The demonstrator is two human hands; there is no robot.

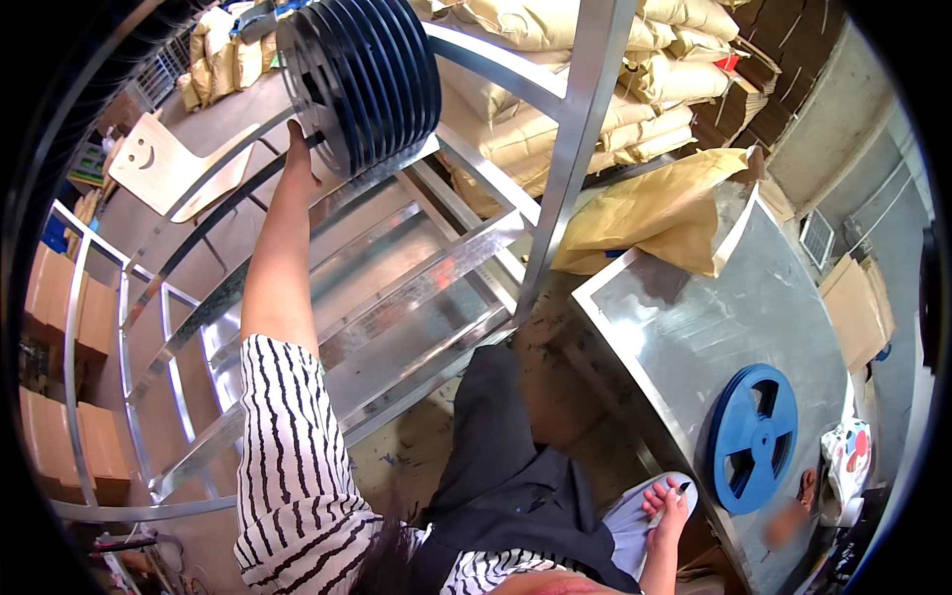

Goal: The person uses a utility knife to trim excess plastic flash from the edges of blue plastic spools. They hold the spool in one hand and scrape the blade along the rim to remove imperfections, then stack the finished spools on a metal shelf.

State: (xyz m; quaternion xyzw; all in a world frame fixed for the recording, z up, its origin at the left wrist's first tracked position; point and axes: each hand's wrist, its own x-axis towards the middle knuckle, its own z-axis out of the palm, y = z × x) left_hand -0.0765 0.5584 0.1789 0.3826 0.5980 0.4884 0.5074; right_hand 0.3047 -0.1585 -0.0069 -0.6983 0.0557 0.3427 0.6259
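My left arm stretches up to a row of dark blue reels (382,89) on the metal rack. My left hand (299,149) is at the lower edge of the nearest reel (322,84), which looks greyish and see-through. Its thumb side shows and it seems closed on the rim; the other fingers are mostly hidden. Low at the right, my right hand (667,511) is beside my body, near the metal table. Its fingers curl inward, with a small black thing (684,487) at the fingertips, too small to name.
A blue reel (762,438) lies flat on the metal table (674,337), with an opened yellowish paper sack (674,213) at its far end. Full sacks (595,129) are piled behind the rack frame (575,149). At the left are a wooden chair (164,164) and cardboard boxes (64,297).
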